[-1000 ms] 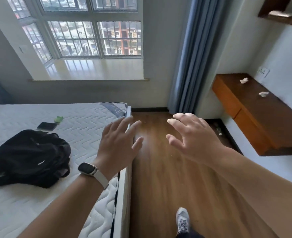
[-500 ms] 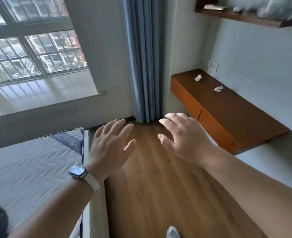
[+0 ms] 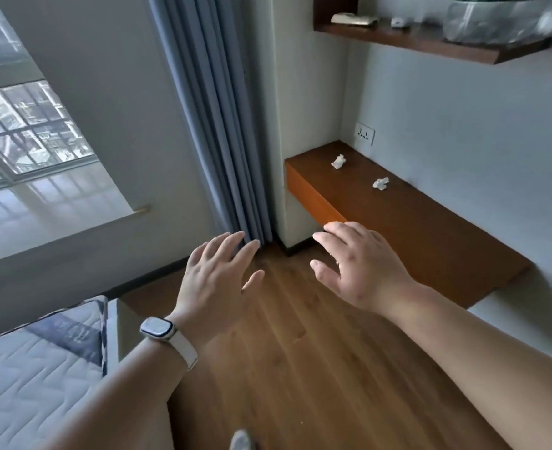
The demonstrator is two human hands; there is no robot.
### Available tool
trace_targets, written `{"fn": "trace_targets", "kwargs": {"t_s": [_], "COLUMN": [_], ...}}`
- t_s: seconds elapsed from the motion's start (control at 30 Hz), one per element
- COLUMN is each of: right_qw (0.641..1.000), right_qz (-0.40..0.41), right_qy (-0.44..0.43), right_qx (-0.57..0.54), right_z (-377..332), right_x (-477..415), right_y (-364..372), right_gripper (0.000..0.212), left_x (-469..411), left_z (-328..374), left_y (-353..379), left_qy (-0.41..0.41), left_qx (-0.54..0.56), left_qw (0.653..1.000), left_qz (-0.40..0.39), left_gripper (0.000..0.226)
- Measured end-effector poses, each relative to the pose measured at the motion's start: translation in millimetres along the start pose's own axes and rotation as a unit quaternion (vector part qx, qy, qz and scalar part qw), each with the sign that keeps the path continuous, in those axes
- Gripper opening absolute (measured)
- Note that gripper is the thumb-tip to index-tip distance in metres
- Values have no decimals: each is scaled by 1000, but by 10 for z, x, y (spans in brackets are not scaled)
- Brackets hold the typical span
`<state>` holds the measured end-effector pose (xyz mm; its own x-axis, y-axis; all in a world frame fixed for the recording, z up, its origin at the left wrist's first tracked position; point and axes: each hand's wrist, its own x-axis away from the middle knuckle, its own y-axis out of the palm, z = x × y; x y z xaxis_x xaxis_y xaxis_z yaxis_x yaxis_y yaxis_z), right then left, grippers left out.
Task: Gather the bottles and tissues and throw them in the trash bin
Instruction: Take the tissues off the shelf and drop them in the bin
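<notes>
Two crumpled white tissues lie on a wall-mounted wooden desk [image 3: 430, 228] at the right: one tissue [image 3: 338, 162] near the far corner, the other tissue [image 3: 380, 183] a little closer. My left hand [image 3: 216, 277], with a watch on its wrist, hovers over the floor with fingers spread and holds nothing. My right hand [image 3: 359, 264] is stretched out in front of the desk's near edge, fingers loosely extended, empty. Both hands are well short of the tissues. No bottle or trash bin shows.
A bare mattress [image 3: 34, 378] fills the lower left. A blue curtain [image 3: 212, 125] hangs in the corner beside a window [image 3: 24, 131]. A wall shelf [image 3: 430, 40] above the desk carries a small white lump, a flat object and a clear plastic bag. Wood floor [image 3: 300, 368] runs between bed and desk.
The view has swung right: the backpack and most of the bed have left the frame, while the desk with the tissues has come closer. Both hands stay raised and empty.
</notes>
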<state>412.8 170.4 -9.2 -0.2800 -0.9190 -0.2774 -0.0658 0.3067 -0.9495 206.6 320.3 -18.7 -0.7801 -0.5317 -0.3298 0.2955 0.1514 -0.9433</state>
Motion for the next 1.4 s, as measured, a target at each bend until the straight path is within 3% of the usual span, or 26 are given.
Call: {"fn": "trace_targets", "kwargs": {"t_s": [0.37, 0.63, 0.83, 1.0, 1.23, 1.4], "right_qw": [994, 985, 973, 967, 964, 959], "right_qz": [-41, -18, -41, -59, -82, -97], "right_qy": [76, 147, 196, 221, 239, 256], "right_qx": [61, 94, 112, 113, 85, 71], "right_z": [135, 73, 296, 694, 1515, 2294], "right_x": [-1411, -2346, -2636, -2859, -3282, -3622], "right_y": [457, 581, 692, 890, 1364, 1550], "right_gripper": [56, 56, 58, 58, 56, 55], "left_x": [-1462, -2575, -3080, -3552, -4374, -5072], "left_z": [-1064, -1773, -1751, -1663, -1351, -949], "left_y": [646, 921, 1207, 1453, 1910, 2377], "left_qy": [37, 113, 173, 174, 205, 214], "left_qx": [58, 73, 89, 84, 53, 51], "left_qw": [998, 991, 981, 980, 974, 970], "left_qz": [-6, 0, -15, -40, -76, -106], "left_gripper": [50, 47, 46, 47, 54, 46]}}
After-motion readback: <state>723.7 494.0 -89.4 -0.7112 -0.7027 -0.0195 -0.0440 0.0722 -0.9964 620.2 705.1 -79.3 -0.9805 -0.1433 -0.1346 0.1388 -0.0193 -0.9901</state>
